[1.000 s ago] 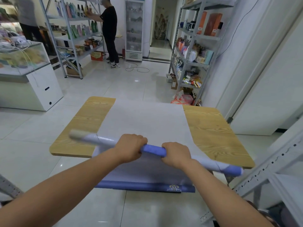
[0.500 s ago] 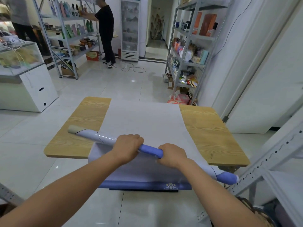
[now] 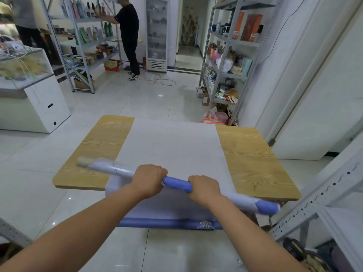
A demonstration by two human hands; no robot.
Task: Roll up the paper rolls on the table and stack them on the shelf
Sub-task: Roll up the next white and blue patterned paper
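A long rolled paper roll (image 3: 176, 183), pale lilac with blue bands, slants above the near edge of the wooden table (image 3: 249, 160), left end higher. My left hand (image 3: 148, 178) and my right hand (image 3: 204, 188) both grip it near the middle, knuckles up. An unrolled white paper sheet (image 3: 172, 146) covers the table's middle and hangs over the front edge, ending in a blue border (image 3: 167, 222) with a gold ornament. A grey metal shelf (image 3: 324, 203) rises at the right, close to the roll's right end.
A stocked metal shelf (image 3: 225, 55) stands behind the table on the right. A person in black (image 3: 127, 36) works at another shelf at the back left. A glass display counter (image 3: 29, 91) is at the left. A cable (image 3: 161, 81) lies on the tiled floor.
The roll has tilted a little, its right end dropping lower and nearer the shelf upright. Both hands keep the same grip. My view has shifted slightly to the right.
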